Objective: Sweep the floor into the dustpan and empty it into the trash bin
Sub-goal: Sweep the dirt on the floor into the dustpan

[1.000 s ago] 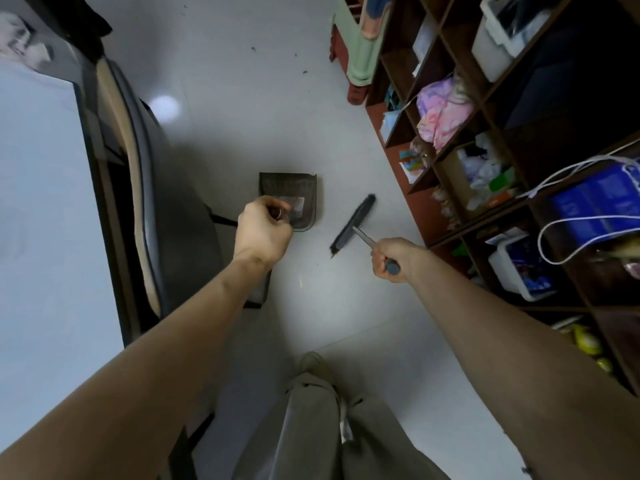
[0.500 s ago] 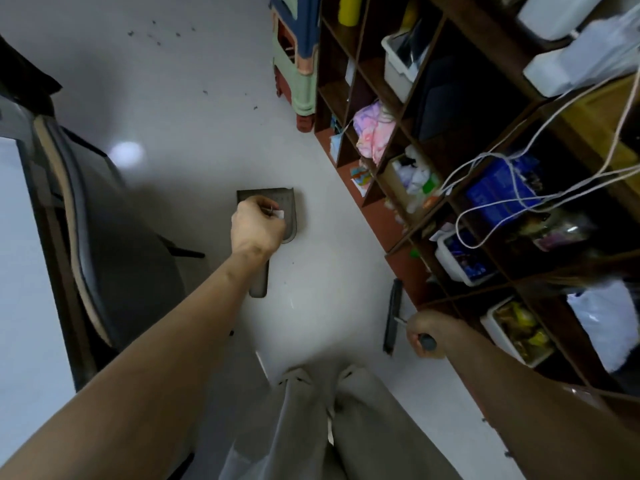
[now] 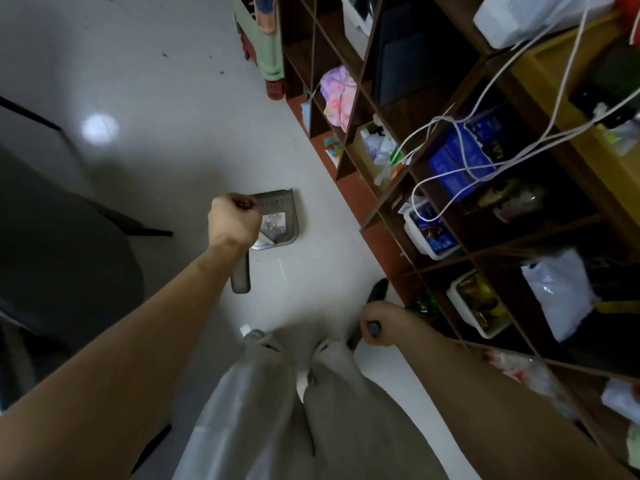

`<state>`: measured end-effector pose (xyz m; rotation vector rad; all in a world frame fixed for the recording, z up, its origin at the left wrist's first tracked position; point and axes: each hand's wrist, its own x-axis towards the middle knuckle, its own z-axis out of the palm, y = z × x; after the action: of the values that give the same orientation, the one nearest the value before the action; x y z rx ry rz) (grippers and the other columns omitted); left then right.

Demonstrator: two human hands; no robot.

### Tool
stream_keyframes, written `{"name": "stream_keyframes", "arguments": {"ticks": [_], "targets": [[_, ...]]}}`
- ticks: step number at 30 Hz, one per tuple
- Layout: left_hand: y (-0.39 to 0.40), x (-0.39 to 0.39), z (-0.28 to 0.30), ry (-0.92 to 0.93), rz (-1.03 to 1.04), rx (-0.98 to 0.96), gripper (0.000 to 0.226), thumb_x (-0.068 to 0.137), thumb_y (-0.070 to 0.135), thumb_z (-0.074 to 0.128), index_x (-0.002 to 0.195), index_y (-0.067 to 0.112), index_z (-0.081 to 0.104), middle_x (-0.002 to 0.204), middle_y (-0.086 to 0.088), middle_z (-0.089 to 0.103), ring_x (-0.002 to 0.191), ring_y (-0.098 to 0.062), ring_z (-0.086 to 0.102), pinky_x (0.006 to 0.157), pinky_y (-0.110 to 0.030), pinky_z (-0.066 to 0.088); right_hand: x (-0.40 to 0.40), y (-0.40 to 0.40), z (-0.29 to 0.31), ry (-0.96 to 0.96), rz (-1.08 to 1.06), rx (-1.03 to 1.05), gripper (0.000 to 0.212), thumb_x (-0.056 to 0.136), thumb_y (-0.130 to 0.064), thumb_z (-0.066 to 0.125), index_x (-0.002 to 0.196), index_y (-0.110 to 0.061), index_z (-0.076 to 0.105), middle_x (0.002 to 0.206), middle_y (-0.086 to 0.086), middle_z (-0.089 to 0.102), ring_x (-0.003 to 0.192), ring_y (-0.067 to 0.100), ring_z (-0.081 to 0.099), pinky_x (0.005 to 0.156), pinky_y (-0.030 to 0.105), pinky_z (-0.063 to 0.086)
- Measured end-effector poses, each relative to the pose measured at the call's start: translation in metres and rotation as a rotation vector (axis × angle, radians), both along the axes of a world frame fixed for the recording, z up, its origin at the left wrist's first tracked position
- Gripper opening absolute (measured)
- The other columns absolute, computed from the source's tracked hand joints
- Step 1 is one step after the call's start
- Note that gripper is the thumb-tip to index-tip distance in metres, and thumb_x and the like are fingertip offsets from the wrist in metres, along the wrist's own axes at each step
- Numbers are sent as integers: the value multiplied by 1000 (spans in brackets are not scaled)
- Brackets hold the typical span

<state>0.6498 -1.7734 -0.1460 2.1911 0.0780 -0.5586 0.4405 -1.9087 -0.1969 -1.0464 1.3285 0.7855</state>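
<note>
- The floor (image 3: 180, 140) looks like smooth, glossy pale tile; it mirrors a round spot of light.
- The dustpan (image 3: 282, 216) looks like grey matt plastic, with a shiny label inside the pan.
- The shelf unit (image 3: 446, 109) looks like dark brown wood, smooth with a dull sheen.
- The trousers (image 3: 277, 410) are soft, matt grey cloth.
- The pink bundle (image 3: 337, 97) on the shelf looks like crumpled cloth.
- The white bag (image 3: 554, 292) is thin, glossy plastic.
- The cables (image 3: 460, 147) have a smooth white coating.

Shelf unit (image 3: 388, 209) w/ pink cloth (image 3: 337, 93), white cables (image 3: 485, 140).
</note>
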Motion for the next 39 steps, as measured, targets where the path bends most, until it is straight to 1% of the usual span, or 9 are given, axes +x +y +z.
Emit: {"name": "stream_keyframes", "arguments": {"ticks": [6,9,12,15,18,24,28,33,39], "targets": [[7,43,-7,41,42,-28,26,84,4,51,73,24,64,89,-16,70,88,-44,66,79,-48,56,67,-9,-10,-11,28,-105,30,91,8,41,69,-12,41,71,6,42,57,12,44,30,12,40],[17,81,-11,50,71,-45,26,81,4,50,76,24,65,95,-22,70,77,-42,65,78,-52,56,116,-11,-15,28,55,-96,29,92,4,41,67,-10,42,69,7,43,45,13,51,33,17,40],[29,128,-12,65,78,-56,26,81,5,51,73,25,64,73,-13,65,64,-26,53,76,-54,56,180,-3,-17,-18,41,-129,27,88,8,45,71,-13,43,73,5,46,26,0,49,34,14,44],[36,179,-9,69,59,-69,24,83,5,54,77,24,66,68,-1,59,75,-39,63,79,-49,56,244,4,-21,-54,83,-140,27,88,7,46,70,-14,42,41,1,56,24,0,47,32,13,42],[41,226,-7,66,20,-71,21,84,2,53,89,15,68,79,-2,63,83,-37,65,79,-44,56,313,23,-24,-22,208,-173,29,87,8,44,68,-13,39,23,-4,43,44,14,53,28,13,39],[53,301,-2,50,-57,-39,20,87,7,55,101,8,69,88,-7,66,79,-29,62,73,-37,56,427,53,-23,29,387,-196,33,97,1,36,65,-5,42,57,7,42,49,15,35,34,16,32],[58,328,5,43,-63,-3,17,86,5,53,95,10,66,89,-8,64,86,-35,65,73,-38,56,458,50,-5,26,360,-247,25,99,-1,37,75,-4,43,52,6,44,31,15,39,28,8,30],[61,341,15,40,-80,16,16,88,5,51,96,10,63,94,-9,64,88,-35,65,79,-45,58,441,42,5,-56,422,-332,29,92,-1,45,67,-14,36,68,3,41,54,14,41,33,19,40],[75,353,8,24,-53,1,19,90,14,59,105,8,69,95,-8,69,88,-30,66,78,-41,58,400,26,-15,62,464,-362,29,89,-1,47,67,-15,36,72,3,42,59,15,43,55,28,45]]}}
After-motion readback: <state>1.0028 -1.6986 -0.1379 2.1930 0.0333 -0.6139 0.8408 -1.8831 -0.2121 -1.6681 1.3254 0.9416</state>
